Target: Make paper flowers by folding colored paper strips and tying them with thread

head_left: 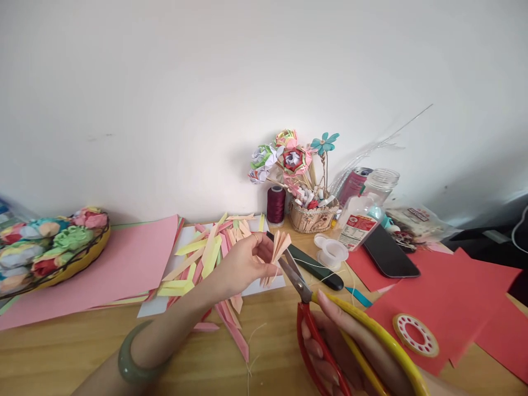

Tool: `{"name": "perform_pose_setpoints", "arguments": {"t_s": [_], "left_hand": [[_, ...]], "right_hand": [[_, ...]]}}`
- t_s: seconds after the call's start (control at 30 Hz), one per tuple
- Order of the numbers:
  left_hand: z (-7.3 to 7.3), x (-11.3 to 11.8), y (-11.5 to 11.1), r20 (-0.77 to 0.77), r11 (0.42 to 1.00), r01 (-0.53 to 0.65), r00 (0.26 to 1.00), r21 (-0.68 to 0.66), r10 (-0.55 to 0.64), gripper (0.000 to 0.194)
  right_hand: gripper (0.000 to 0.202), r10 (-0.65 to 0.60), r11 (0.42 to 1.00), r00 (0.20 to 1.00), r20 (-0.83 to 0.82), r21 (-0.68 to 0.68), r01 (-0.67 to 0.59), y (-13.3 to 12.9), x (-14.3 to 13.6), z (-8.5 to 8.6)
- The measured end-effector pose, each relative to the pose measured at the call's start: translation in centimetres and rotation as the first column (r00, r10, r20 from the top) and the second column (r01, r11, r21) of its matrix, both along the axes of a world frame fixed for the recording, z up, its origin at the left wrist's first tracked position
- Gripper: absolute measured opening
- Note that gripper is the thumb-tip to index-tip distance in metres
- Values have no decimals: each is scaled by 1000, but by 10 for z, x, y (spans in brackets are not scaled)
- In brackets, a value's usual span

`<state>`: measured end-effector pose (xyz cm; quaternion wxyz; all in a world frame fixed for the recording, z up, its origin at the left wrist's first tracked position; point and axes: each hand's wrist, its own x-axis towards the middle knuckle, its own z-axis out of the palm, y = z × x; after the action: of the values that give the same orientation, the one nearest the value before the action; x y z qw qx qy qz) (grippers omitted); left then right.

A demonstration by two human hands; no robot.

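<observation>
My left hand (247, 264) pinches a bundle of folded peach paper (279, 248), fanned out at its upper end. In my right hand (330, 335) is a pair of scissors (304, 290) with one red and one yellow handle. Their blades are parted and point up and left, right beside the folded paper; whether they touch it I cannot tell. A thin pale thread (317, 263) runs rightward from near the paper. Below and behind my left hand lies a loose pile of pink, yellow and peach paper strips (210, 250) on white paper.
Behind stand a maroon thread spool (276, 205) and a basket of paper flowers (312, 215). A dark green cutter (315, 268), a phone (390, 253), red paper (445, 297) and a tape roll (416, 334) lie to the right. Pink sheets (136, 258) and a flower-filled basket (93, 256) are left.
</observation>
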<state>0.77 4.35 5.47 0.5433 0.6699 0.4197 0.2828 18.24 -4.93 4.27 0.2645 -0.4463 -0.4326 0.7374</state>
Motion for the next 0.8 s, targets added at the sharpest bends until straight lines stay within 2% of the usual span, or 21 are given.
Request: {"name": "perform_pose_setpoints", "arguments": {"t_s": [0.1, 0.27, 0.5, 0.6, 0.7, 0.8], "left_hand": [[0, 3, -2, -6, 999, -33, 999, 7, 33, 24], [1, 6, -5, -16, 997, -75, 997, 19, 76, 25], [1, 6, -2, 8, 996, -83, 997, 38, 83, 23], [-1, 4, 0, 19, 996, -84, 996, 25, 84, 23], [0, 2, 1, 33, 996, -87, 996, 15, 87, 24], [1, 1, 2, 79, 997, -74, 994, -8, 75, 26]], "right_hand": [[49, -43, 985, 988, -145, -170, 18, 4, -5, -4], [45, -97, 977, 974, -205, -206, 54, 10, -9, -10], [42, -157, 922, 948, -278, -384, 41, 12, -9, -7], [46, -199, 905, 952, -234, -418, 87, 12, -10, -2], [48, -190, 868, 973, -134, -486, 103, 13, -9, 1], [47, -174, 880, 983, -66, -458, 125, 11, -6, -1]]}}
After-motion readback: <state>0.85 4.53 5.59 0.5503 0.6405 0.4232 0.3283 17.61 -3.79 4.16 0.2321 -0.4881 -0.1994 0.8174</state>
